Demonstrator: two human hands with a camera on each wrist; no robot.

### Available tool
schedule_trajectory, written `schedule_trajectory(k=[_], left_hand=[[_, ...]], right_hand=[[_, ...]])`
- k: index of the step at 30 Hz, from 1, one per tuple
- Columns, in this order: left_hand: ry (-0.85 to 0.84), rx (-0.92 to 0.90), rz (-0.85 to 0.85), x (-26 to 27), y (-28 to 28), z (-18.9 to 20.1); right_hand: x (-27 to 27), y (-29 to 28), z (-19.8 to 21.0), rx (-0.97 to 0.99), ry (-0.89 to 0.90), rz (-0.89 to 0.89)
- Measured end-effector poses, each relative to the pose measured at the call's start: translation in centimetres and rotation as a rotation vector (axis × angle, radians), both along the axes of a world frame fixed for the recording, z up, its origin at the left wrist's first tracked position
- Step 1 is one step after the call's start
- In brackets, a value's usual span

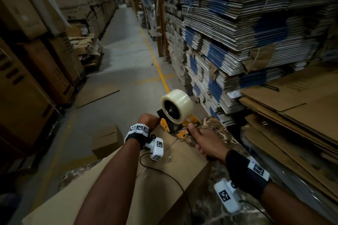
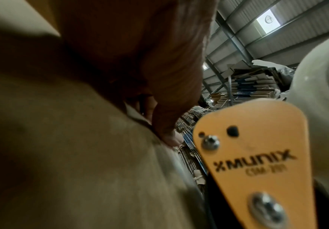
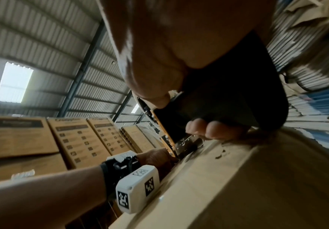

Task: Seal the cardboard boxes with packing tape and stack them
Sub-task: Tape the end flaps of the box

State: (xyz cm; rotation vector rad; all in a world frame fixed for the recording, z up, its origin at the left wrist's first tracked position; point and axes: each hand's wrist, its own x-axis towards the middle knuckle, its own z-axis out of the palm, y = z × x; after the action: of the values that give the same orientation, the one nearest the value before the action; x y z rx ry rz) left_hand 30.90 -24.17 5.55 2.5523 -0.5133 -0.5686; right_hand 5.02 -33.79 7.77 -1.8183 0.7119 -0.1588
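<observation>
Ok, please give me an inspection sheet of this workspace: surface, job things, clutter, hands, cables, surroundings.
Surface: top of cardboard box, flaps closed, centre seam visible.
Job's things: tape dispenser, orange frame, clear roll, at the box's far edge.
Clutter: small box and flat cardboard sheet on the floor.
Hands: right hand grips the dispenser handle; left hand curled at the box's far edge beside the dispenser.
Cables: black cable lies across the box top.
Surroundings: bundled flat cartons right, stacked boxes left, yellow floor line.
</observation>
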Motion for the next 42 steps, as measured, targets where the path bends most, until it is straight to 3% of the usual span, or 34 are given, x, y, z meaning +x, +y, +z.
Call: schedule_trajectory(k=[7,12,18,23,26,33,42], left_hand=[[-0.042,0.086,-0.082,-0.6,0.3,1.0],[-0.009,0.007,-0.027,-0.7,0.3,0.2],[-0.140,-0.001,-0.050,-1.2,0.4,-0.1],[-0.332,0.044,-0.133,-3.9,-0.1,1.7],[-0.420,0.195,-0.332,-7.2,-0.8,1.9],[-0.297,0.287,-0.415,-13.0,-0.1,0.3],[-0.216,0.290,-0.397,-13.3,0.6,1.5]], right_hand=[[-1.2,-1.0,-0.8,-0.378,0.080,0.132],[-5.7,-1.4,-1.0,-0.398,0.094,0.137],[-14.1,-1.0,1.3,-0.356,0.131,0.066],[-15.2,-0.8,0.8,-0.379,0.124,0.062],[-15.0,-1.1,1.3,-0.340,0.102,0.067],[-15.4,-1.3,1.0,-0.308,0.090,0.084],[-16.1,-2.2,-1.3,-0.326,0.024,0.079]])
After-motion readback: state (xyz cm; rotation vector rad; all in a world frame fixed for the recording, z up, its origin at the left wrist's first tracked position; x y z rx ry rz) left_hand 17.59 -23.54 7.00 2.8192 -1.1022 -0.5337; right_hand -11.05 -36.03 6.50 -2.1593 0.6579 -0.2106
